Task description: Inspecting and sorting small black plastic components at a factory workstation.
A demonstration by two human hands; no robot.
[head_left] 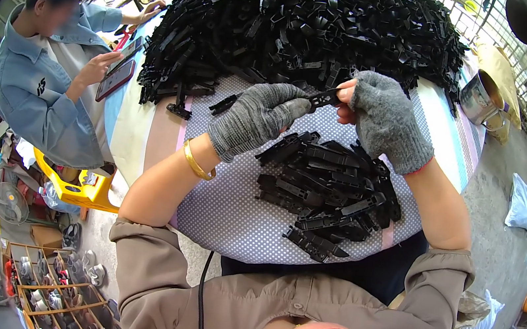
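Plastic strip (323,97) | judged light, stiff, thin | pinched at both ends by gloved left hand (257,118) and right hand (386,117) | best gripped near the ends

To your far left, a seated person holds a flat rectangular phone (118,73) with a red case, its dark screen tilted toward them.

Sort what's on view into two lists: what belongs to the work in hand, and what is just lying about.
In the work:
- black plastic strip held between left hand and right hand
- small pile of strips
- big heap of strips
- dotted cloth

Lying about:
- metal pot
- yellow stool
- fan
- shoe rack
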